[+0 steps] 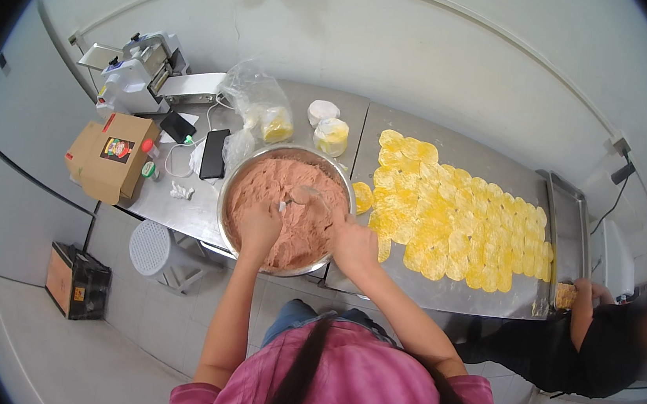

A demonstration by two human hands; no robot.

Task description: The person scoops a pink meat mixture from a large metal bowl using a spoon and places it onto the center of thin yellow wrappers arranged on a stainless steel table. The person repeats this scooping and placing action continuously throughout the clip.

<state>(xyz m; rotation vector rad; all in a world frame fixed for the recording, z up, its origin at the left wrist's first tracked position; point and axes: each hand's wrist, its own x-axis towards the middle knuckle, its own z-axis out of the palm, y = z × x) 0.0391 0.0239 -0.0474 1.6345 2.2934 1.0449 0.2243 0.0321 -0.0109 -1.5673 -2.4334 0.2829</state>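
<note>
A wide steel bowl [221,219] full of pink ground meat mixture [262,184] stands in front of me. My left hand [259,231] is over its near left part with fingers closed; a small pale bit shows beside the fingertips, but what they hold is hidden. My right hand [355,245] is closed at the right rim, around what looks like the handle of a spoon. The rounded spoon end [306,195], smeared with meat, lies in the mixture between my hands. Right of the bowl, overlapping thin yellow rounds [449,207] cover the steel table.
Stacked rounds [331,136] and a plastic bag [256,92] stand behind the bowl. A phone [214,153], cardboard box [112,152] and white-and-steel machine [144,69] are left. Far right, a co-worker's hand [585,297] is at a metal tray [571,220]. A stool [151,247] stands below.
</note>
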